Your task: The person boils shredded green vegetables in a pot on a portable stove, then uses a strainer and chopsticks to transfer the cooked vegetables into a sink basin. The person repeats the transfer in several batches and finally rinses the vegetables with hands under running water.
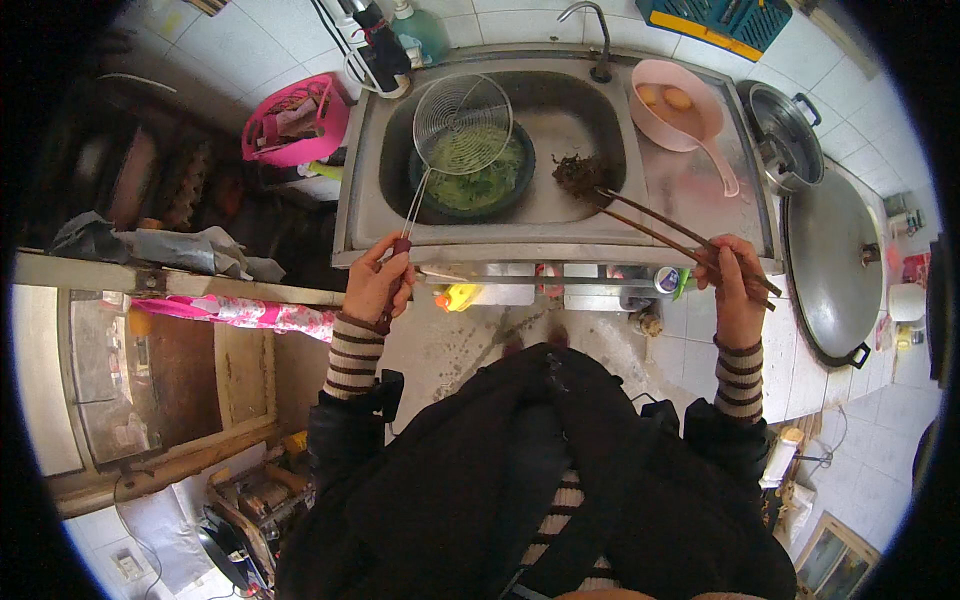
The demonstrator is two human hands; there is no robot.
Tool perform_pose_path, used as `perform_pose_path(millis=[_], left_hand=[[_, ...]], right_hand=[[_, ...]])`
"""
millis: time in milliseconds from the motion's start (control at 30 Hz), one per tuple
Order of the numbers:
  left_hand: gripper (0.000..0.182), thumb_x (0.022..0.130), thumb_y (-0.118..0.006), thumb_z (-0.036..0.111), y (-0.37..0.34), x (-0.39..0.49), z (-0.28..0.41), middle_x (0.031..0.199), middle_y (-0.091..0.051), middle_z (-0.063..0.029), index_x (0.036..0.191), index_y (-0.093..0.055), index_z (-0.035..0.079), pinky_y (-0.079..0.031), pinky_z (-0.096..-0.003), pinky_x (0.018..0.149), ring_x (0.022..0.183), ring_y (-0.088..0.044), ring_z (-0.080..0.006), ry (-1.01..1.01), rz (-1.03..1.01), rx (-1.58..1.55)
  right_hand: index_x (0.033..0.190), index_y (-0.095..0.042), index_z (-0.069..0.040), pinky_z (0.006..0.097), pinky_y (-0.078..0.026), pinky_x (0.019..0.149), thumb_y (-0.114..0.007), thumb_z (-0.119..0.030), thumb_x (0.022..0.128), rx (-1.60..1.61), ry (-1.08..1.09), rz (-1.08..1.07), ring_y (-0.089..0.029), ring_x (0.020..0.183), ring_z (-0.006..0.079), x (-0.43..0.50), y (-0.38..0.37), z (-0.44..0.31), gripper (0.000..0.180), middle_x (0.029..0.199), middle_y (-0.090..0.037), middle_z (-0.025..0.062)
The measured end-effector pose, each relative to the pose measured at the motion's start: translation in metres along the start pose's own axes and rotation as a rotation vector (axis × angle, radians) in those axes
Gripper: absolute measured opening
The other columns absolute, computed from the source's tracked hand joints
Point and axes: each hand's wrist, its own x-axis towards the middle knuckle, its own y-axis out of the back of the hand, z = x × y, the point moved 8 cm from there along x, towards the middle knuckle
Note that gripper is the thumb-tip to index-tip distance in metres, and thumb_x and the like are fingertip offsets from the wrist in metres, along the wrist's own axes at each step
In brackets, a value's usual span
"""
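My left hand (380, 279) grips the dark red handle of a wire spider strainer (463, 112). Its round coil mesh hangs over the back part of a dark basin (529, 161) and looks bare of food. Inside that basin lie shredded pale green vegetables (480, 184), partly hidden by the mesh. With my right hand (731, 281) I hold a pair of long wooden chopsticks (660, 225), tips spread slightly apart. The tips reach the edge of a dark brown clump of scraps (581, 176) on the floor of the stainless steel sink (559, 127).
A pink long-handled ladle bowl (660, 127) with round yellowish pieces rests on the drainboard. Behind the sink rises a curved faucet (602, 45). Pots and a large wok lid (832, 255) crowd the right counter. A pink basket (330, 112) and a bottle (420, 34) stand left.
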Motion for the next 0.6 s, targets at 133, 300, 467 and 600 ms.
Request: perform_pose_path(millis=[133,300,467,600], left_hand=[[0.042,0.086,-0.050,0.011,0.010,0.000,-0.006,0.068,-0.052,-0.0073,0.125,-0.038,0.004,-0.033,-0.0220,0.031,0.039,-0.042,-0.0098,-0.018,0.041,-0.044],[0.034,0.088,-0.046,0.012,0.027,-0.015,-0.008,0.070,-0.052,-0.0074,0.120,-0.041,0.004,-0.033,-0.0212,0.031,0.039,-0.040,-0.0093,0.011,0.041,-0.287],[0.035,0.087,-0.047,0.013,0.045,-0.027,-0.007,0.070,-0.051,-0.0072,0.121,-0.041,0.005,-0.031,-0.0209,0.032,0.040,-0.039,-0.0088,0.038,0.046,-0.353],[0.036,0.087,-0.048,0.013,0.058,-0.035,-0.009,0.069,-0.051,-0.0072,0.121,-0.041,0.005,-0.031,-0.0211,0.033,0.040,-0.039,-0.0087,0.032,0.109,-0.342]], right_hand=[[0.103,-0.053,0.001,0.0245,-0.047,0.066,-0.046,-0.012,0.090,-0.122,0.071,-0.145,-0.057,0.075,0.0126,0.020,-0.043,-0.017,0.020,0.089,-0.061,0.0099],[0.104,-0.055,0.002,0.0223,-0.047,0.066,-0.048,-0.013,0.089,-0.174,0.032,-0.439,-0.057,0.074,0.0106,0.074,-0.131,-0.002,0.023,0.088,-0.061,0.0068],[0.104,-0.058,0.000,0.0238,-0.048,0.065,-0.051,-0.018,0.088,-0.361,0.025,-0.688,-0.058,0.071,0.0116,0.126,-0.225,0.069,0.025,0.085,-0.062,0.0082],[0.105,-0.059,-0.002,0.0286,-0.049,0.068,-0.051,-0.019,0.087,-0.650,0.302,-0.763,-0.059,0.073,0.0174,0.142,-0.274,0.117,0.026,0.087,-0.062,0.0122]])
